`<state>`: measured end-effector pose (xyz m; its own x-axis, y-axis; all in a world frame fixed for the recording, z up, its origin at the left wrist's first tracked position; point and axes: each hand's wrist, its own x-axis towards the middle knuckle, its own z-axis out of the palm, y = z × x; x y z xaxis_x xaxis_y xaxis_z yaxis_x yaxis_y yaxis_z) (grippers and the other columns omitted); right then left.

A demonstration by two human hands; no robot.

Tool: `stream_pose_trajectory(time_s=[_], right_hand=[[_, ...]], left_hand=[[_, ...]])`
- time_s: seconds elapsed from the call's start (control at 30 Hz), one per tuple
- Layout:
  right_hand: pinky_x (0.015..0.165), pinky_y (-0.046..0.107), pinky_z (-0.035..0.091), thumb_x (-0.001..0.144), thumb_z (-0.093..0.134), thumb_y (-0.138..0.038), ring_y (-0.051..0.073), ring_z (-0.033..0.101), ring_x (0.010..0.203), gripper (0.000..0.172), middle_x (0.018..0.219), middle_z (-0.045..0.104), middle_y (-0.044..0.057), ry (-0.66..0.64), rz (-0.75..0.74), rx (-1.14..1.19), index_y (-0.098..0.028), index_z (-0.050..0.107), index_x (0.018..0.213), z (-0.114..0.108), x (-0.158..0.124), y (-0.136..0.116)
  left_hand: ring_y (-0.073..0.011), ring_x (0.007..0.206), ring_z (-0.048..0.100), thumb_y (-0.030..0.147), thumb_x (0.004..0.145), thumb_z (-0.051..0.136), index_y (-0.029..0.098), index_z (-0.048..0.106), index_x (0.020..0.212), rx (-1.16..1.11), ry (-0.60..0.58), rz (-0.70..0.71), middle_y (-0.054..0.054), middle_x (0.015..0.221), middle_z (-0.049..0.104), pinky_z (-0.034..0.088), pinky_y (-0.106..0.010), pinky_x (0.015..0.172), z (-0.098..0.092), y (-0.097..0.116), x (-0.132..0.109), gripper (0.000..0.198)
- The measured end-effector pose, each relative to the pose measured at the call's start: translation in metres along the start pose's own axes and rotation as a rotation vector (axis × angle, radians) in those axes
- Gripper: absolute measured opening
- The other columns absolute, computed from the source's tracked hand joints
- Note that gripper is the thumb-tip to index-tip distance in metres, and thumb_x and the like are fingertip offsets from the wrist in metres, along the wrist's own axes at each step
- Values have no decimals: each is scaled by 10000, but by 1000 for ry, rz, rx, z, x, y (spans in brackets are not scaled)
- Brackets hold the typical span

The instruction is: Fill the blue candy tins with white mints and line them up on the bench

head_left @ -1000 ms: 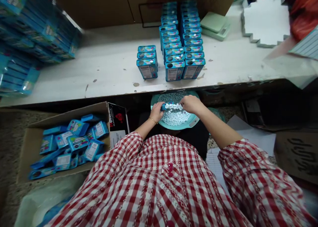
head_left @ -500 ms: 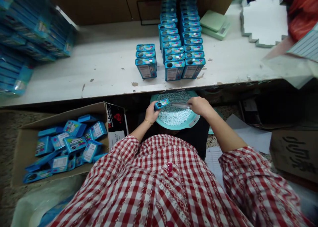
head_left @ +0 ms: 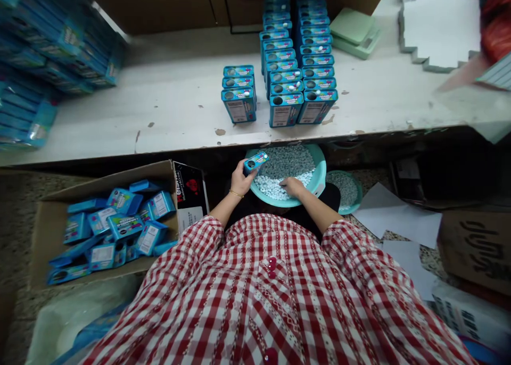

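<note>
My left hand is shut on a small blue rectangular tin, holding it up over the rim of a teal plastic basin. The basin sits in my lap and is heaped with small white and pale blue candies. My right hand rests lower down, its fingertips among the candies. Nothing shows in its grip, though the fingertips are partly hidden. The two hands are apart.
Rows of upright blue tins stand on a scuffed white table ahead of me. A green scale lies beyond them. Left of my lap, a cardboard box holds loose tins. A smaller teal bowl sits on the floor.
My right hand has dropped from the basin's far side into the candies, and the clear strip it held is no longer seen. The tin has risen from tilted over the candies. The view has shifted slightly.
</note>
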<state>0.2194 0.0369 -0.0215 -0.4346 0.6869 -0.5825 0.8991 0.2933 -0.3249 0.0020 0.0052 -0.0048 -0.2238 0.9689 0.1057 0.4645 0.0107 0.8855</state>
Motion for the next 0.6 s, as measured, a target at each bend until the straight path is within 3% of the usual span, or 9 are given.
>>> stream_pose_trajectory(time_s=[0.17,0.33,0.47,0.6], right_hand=[[788,230,487,795,530,-117,177,656,891,325,1007,731,69,79,-75,214,-154,735,1044,-23,-16,20],[684,235,496,737,534,-122,162,651,748,329,876,741,32,198,-117,408,-167,762,970,-75,-45,24],[735,246,478,764,512,-155,185,655,834,331,900,739,35,204,-105,197,-193,763,976,-118,-61,-1],[839,302,461,776,497,-162,240,634,988,333,1008,724,69,152,-46,-163,-228,759,972,-143,-68,-42]], left_hand=[[-182,858,616,331,732,672,173,547,1070,-10,-1,5,-43,951,660,499,-310,823,0,-2,3,393],[-211,940,619,232,732,634,173,557,1075,27,-39,23,-65,1033,655,490,-342,884,7,1,4,357],[-247,1045,592,138,695,597,169,570,1088,95,-94,60,-91,1115,635,460,-389,956,16,3,4,394],[-265,1072,575,98,674,566,171,576,1104,166,-131,95,-98,1132,627,441,-422,978,23,4,2,436]])
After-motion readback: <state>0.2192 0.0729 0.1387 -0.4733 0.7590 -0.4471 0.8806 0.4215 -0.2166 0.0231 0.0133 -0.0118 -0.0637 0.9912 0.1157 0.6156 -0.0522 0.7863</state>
